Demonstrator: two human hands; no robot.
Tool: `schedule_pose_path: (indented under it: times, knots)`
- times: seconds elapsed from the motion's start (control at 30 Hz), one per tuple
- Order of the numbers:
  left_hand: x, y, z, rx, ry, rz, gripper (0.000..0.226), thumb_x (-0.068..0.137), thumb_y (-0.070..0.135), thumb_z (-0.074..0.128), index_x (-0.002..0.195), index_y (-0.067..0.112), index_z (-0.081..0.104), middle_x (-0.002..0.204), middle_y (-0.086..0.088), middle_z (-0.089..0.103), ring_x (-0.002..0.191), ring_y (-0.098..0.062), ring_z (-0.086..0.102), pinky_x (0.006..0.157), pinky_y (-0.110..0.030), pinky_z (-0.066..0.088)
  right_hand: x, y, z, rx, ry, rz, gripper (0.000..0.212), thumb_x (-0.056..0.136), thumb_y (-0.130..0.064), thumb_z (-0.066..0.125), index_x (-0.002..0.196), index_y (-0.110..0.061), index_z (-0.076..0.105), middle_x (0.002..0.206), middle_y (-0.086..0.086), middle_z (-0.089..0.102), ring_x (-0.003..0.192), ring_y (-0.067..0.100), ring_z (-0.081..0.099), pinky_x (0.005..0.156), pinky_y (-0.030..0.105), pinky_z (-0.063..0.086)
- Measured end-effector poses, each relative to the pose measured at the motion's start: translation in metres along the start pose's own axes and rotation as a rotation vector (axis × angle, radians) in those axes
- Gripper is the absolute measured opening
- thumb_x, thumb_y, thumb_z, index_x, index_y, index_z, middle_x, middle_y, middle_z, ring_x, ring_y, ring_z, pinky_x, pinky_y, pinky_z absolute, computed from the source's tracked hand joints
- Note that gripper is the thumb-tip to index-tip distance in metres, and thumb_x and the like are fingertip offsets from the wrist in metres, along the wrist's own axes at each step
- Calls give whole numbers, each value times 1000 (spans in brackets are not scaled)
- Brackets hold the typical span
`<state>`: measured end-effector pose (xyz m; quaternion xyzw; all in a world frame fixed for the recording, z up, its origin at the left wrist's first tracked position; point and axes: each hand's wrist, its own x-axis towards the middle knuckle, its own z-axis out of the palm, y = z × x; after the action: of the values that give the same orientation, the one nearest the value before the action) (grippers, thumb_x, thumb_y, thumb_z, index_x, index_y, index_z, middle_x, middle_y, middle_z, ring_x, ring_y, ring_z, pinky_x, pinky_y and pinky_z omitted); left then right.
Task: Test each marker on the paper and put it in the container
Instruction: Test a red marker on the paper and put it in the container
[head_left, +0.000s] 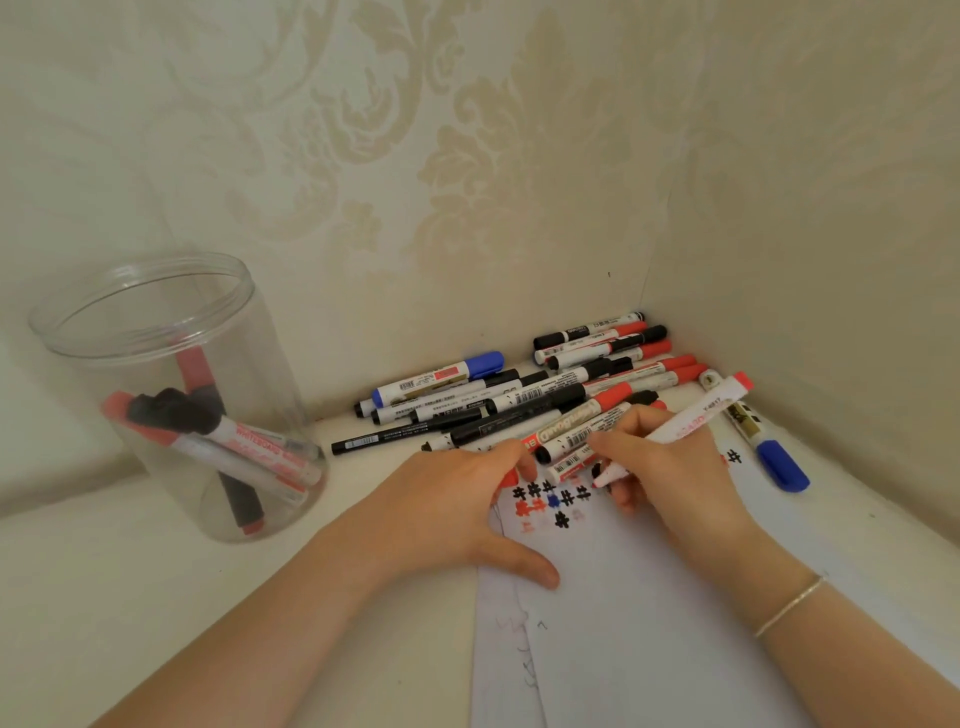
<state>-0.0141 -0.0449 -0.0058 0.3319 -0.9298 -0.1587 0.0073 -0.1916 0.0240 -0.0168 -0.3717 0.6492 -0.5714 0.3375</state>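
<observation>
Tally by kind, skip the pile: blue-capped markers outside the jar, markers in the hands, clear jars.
Blue-capped markers outside the jar: 2, one at the pile's back left, one alone at the right
Red marker in the right hand: 1
Clear jar: 1
Total: 4
</observation>
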Motion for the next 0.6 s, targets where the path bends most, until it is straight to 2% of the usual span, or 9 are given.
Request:
schedule_pose_path:
  times: [0.07, 0.17, 0.2, 0.27, 0.33, 0.43, 0.53, 0.6]
  knots:
    - [0, 0, 0, 1, -6, 6, 76, 57, 79, 66, 119, 44, 38, 73, 20, 46, 69, 4, 44, 57, -17, 30, -2, 5, 1, -66, 46, -10, 23, 81, -1, 64, 62, -1, 51, 49, 12, 57, 36, 14, 44, 37, 21, 38]
    - [1, -1, 2, -20, -4, 18, 83, 56, 79, 66, 126, 47, 34, 99, 22, 56, 87, 1, 52, 71, -17, 39, -2, 12, 4, -140, 116, -28, 25, 78, 0, 63, 58, -2, 49, 44, 2, 53, 42, 11, 42, 41, 19, 38]
    - [0, -2, 2, -24, 1, 24, 84, 56, 79, 66, 128, 49, 33, 99, 24, 55, 89, 0, 52, 73, -16, 39, -1, 14, 5, -162, 127, -35, 24, 77, 0, 63, 58, 1, 49, 45, 2, 53, 43, 10, 43, 43, 18, 39]
    - [-1, -1, 0, -27, 11, 37, 84, 57, 79, 65, 129, 51, 32, 86, 29, 46, 87, 0, 48, 69, -9, 33, -1, 15, 7, -189, 127, -41, 23, 76, 0, 65, 61, 8, 50, 49, 6, 52, 47, 10, 46, 46, 19, 43]
    - [-1, 0, -1, -25, 11, 40, 84, 57, 79, 65, 130, 51, 33, 81, 31, 40, 86, 2, 45, 67, -6, 29, -1, 15, 7, -200, 114, -44, 21, 76, 0, 65, 66, 13, 51, 52, 10, 52, 44, 9, 44, 43, 17, 42]
    - [0, 0, 0, -29, 5, 40, 85, 57, 79, 65, 131, 50, 34, 79, 32, 37, 87, 3, 44, 67, -7, 29, -2, 14, 7, -198, 96, -40, 20, 77, 0, 64, 69, 14, 52, 53, 13, 53, 39, 10, 44, 40, 17, 40]
    - [0, 0, 0, -30, -5, 40, 84, 58, 79, 65, 130, 51, 33, 78, 33, 35, 89, 3, 44, 68, -10, 31, -3, 13, 9, -250, 106, -73, 23, 77, -1, 64, 70, 15, 49, 55, 20, 52, 44, 16, 45, 43, 23, 41]
    - [0, 1, 0, -29, -4, 42, 84, 58, 79, 65, 130, 51, 33, 81, 32, 37, 91, 3, 45, 71, -15, 34, -4, 14, 10, -316, 119, -117, 25, 76, -2, 63, 68, 15, 47, 54, 17, 47, 47, 17, 41, 46, 27, 39]
